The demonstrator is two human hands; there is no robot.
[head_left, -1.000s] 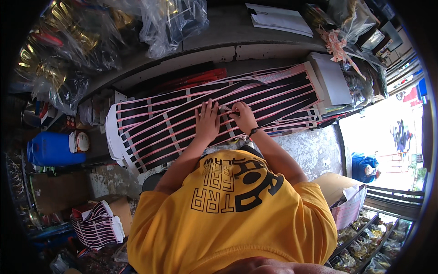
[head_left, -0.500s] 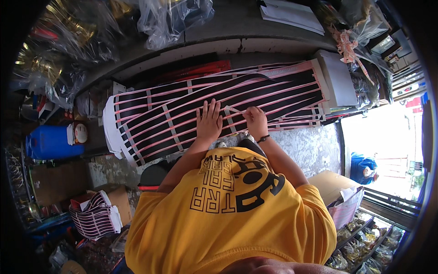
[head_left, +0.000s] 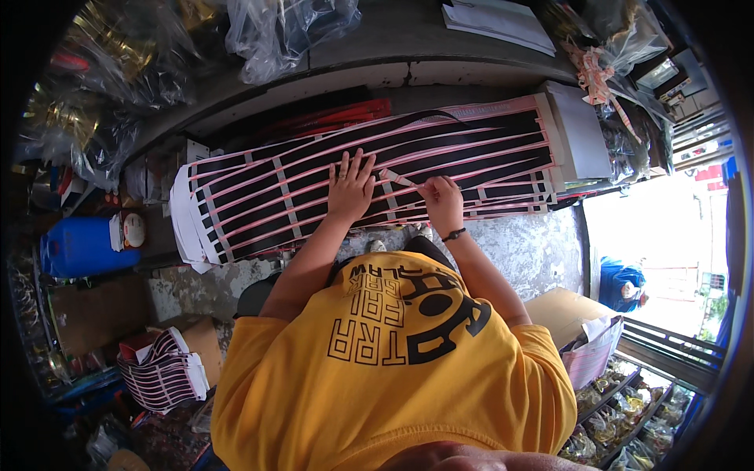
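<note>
Long sheets with black bands, pink-and-white lines and grey crossbars [head_left: 263, 206] lie stacked across a low surface in front of me. My left hand [head_left: 351, 188] rests on the top sheet, palm down, fingers stretched and slightly spread. To its right, my right hand [head_left: 442, 200] pinches the end of a narrow pale strip with reddish marks [head_left: 399, 179]. This strip slants up and left from my fingertips to a spot on the sheet beside my left hand. Where it joins the sheet is too small to make out.
A white block-like stack [head_left: 577, 133] stands at the sheets' right end. Beyond runs a grey ledge [head_left: 385, 59] with plastic bags [head_left: 287, 35] and papers [head_left: 500, 27]. A blue container [head_left: 88, 245] sits at left. Another person [head_left: 622, 284] is outside at right.
The pale strip between my right hand and the sheet shows longer and straighter. My left hand stays flat on the sheet. The whole view has shifted slightly.
</note>
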